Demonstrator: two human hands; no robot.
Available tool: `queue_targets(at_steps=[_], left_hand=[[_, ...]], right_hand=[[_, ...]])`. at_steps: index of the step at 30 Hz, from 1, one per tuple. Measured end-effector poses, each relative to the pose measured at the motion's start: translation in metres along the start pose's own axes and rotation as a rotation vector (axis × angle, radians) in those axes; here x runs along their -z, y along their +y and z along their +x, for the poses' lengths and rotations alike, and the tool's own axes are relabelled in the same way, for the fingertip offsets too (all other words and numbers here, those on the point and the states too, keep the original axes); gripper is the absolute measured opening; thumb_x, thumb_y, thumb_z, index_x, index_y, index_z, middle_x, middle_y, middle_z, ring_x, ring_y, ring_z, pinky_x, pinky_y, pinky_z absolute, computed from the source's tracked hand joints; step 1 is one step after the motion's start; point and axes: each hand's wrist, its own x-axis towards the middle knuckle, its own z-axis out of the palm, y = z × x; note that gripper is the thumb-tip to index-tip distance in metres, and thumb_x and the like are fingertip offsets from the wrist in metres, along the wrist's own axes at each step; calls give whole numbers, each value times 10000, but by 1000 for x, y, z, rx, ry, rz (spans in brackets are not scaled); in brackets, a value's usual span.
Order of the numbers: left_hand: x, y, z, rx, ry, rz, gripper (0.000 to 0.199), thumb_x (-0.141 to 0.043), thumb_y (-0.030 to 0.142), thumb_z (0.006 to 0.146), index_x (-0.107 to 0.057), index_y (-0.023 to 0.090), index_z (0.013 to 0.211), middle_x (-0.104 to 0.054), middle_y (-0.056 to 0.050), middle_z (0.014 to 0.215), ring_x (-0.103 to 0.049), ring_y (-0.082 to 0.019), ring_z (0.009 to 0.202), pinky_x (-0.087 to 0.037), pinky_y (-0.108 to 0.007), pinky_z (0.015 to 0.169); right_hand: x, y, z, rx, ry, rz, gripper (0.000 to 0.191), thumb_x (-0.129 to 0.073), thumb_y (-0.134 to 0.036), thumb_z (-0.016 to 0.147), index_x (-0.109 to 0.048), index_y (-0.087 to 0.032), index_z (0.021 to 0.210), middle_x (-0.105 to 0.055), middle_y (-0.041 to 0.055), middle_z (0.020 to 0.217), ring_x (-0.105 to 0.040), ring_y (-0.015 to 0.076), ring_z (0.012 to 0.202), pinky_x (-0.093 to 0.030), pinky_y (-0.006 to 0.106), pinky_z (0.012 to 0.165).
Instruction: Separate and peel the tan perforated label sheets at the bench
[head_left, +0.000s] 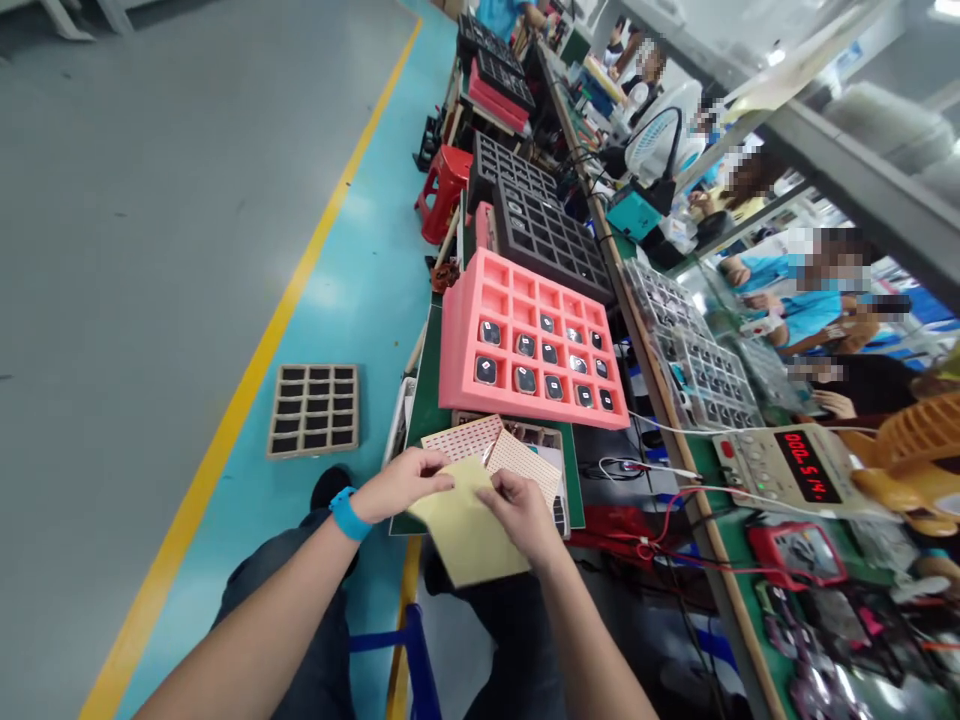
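Both hands hold a pale yellow sheet of paper (pixel 474 540) above my lap. My left hand (pixel 409 484) pinches its upper left edge, thumb on top. On the other side, my right hand (pixel 525 512) grips the upper right edge between thumb and fingers. Just beyond the paper lie two sheets with rows of small dots, a pinkish one (pixel 457 438) and a beige one (pixel 529 462). They rest on a shallow box (pixel 564 445), whose contents are mostly hidden. Behind it stands a pink foam tray (pixel 461 330) with dark, rounded-square pieces in several of its compartments.
A beige compartment tray (pixel 358 410) lies on the floor to the left. Black foam trays (pixel 555 240) and a red stool (pixel 448 190) stand farther ahead. Along the right runs a workbench with a power supply (pixel 795 470), cables and clear trays (pixel 712 380). Co-workers sit beyond it.
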Motion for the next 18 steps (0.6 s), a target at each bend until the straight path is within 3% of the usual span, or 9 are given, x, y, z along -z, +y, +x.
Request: queue_targets(at_steps=[5,11,18], left_hand=[[2,-4,9,2,123,-91,457,-729,630,708,-678,175,729,-619,-32,707,-528,-197,697,-419,-305,656],[-2,-3,7,9,120,-188,511,-774,674,680,-643,181,698,-564,-11,671,-475,-167,659,-374,-287,631],[-11,-12,8,48,134,-379,621,-820,760,638,-668,172,772,-623,-43,732,-524,-185,665,-414,-292,606]], right_hand=[[6,18,-1,-57,163,93,630,-756,-757,738,-453,-218,615,-417,-44,565,-320,115,572,-263,261,529],[7,32,-7,-85,249,184,643,-790,-799,694,-548,-203,685,-559,-8,654,-432,139,620,-373,260,553],[2,23,-8,-53,377,168,684,-777,-846,675,-534,-208,624,-494,-7,596,-380,138,594,-346,264,528]])
